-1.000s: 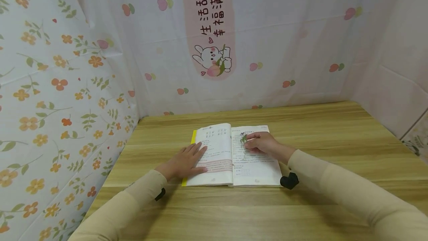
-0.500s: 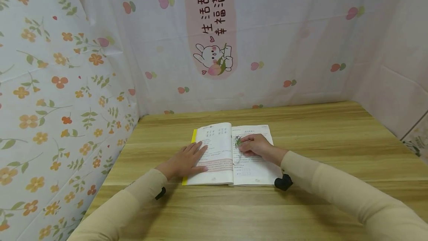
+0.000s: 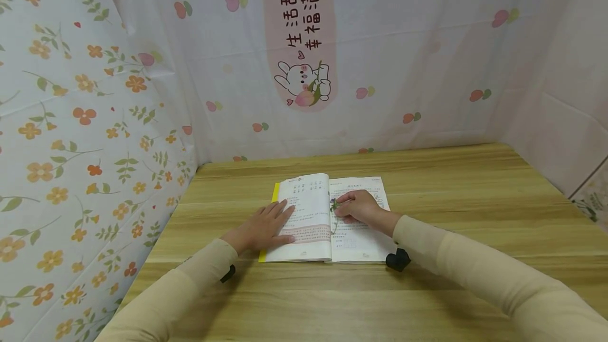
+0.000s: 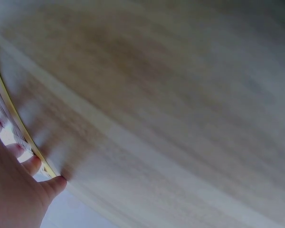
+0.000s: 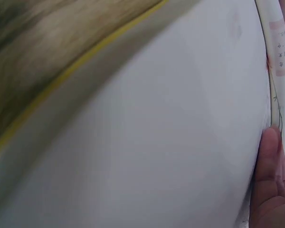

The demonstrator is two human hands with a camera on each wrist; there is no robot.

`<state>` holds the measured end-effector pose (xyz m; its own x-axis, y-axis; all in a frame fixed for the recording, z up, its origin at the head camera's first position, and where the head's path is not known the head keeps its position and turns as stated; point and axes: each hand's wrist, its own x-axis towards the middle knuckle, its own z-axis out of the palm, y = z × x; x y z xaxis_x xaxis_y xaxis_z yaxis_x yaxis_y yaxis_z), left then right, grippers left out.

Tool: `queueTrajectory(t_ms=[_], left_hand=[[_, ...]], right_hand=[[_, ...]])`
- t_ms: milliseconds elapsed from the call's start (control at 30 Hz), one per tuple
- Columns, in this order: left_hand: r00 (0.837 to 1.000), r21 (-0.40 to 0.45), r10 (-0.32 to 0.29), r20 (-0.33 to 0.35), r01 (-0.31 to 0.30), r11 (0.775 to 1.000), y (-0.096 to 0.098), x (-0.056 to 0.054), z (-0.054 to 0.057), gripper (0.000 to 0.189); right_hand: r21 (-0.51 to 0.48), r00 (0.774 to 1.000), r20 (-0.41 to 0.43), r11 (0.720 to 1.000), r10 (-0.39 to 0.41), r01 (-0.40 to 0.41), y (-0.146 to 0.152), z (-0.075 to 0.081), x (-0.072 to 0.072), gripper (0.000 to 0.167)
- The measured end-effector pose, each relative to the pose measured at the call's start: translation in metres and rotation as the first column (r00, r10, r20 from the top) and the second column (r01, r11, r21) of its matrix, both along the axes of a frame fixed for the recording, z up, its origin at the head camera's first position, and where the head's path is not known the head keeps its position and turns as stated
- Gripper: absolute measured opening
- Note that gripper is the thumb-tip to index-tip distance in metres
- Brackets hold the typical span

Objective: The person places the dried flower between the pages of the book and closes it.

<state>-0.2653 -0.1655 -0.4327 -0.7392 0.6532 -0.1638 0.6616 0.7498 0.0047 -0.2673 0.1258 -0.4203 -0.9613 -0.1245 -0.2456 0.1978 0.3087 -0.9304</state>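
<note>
An open book (image 3: 304, 252) lies on the wooden table, its left page thicker and curved up toward the fold. My left hand (image 3: 266, 228) rests with spread fingers on that left page, over its yellow outer edge; in the left wrist view the little finger touches the table beside the edge. My right hand (image 3: 363, 210) pinches a small leafy flower sprig (image 3: 334, 206) close to the book's fold, on the right page. The thin stem (image 5: 278, 104) runs along the fold in the right wrist view. The fingers partly hide the sprig in the head view.
The wooden table (image 3: 427, 183) surrounds the book on all sides. A white curtain (image 3: 408, 67) with fruit prints and writing hangs behind it. On the left hangs a flowered curtain (image 3: 85, 173); black pieces show at both wrists.
My right hand has moved left across the right page, bringing the sprig from mid-page to the fold. The left hand has stayed in place on the left page.
</note>
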Motion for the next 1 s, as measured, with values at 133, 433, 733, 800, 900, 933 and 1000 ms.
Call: queueTrajectory(t_ms=[133,433,733,800,900,933,1000], left_hand=[[1.0,-0.003,0.004,-0.001,-0.004,1.0,0.0,0.0,0.0,0.088],[1.0,-0.005,0.01,0.004,-0.01,1.0,0.001,0.0,0.0,0.088],[0.999,-0.02,-0.006,-0.038,0.006,1.0,0.0,-0.001,-0.002,0.087],[0.999,-0.022,-0.01,-0.044,0.009,1.0,0.0,-0.001,-0.002,0.087],[0.999,-0.007,-0.013,-0.049,0.013,1.0,0.001,0.0,-0.001,0.086],[0.999,-0.002,-0.016,-0.05,0.016,1.0,0.001,0.0,-0.001,0.085],[0.999,0.009,-0.018,-0.047,0.019,1.0,0.001,0.001,0.0,0.084]], right_hand=[[0.063,0.999,-0.031,0.998,0.01,-0.008,0.0,0.004,0.002,0.029],[0.198,0.994,-0.082,0.978,0.075,-0.058,0.011,0.015,0.007,0.032],[0.333,0.965,-0.208,0.939,0.162,-0.086,0.039,0.016,0.005,0.031],[0.396,0.936,-0.279,0.914,0.214,-0.091,0.046,0.016,0.005,0.03],[0.484,0.887,-0.362,0.871,0.285,-0.082,0.058,0.017,0.008,0.03],[0.509,0.875,-0.378,0.857,0.303,-0.077,0.062,0.017,0.009,0.031],[0.555,0.847,-0.405,0.829,0.346,-0.073,0.07,0.017,0.012,0.033]])
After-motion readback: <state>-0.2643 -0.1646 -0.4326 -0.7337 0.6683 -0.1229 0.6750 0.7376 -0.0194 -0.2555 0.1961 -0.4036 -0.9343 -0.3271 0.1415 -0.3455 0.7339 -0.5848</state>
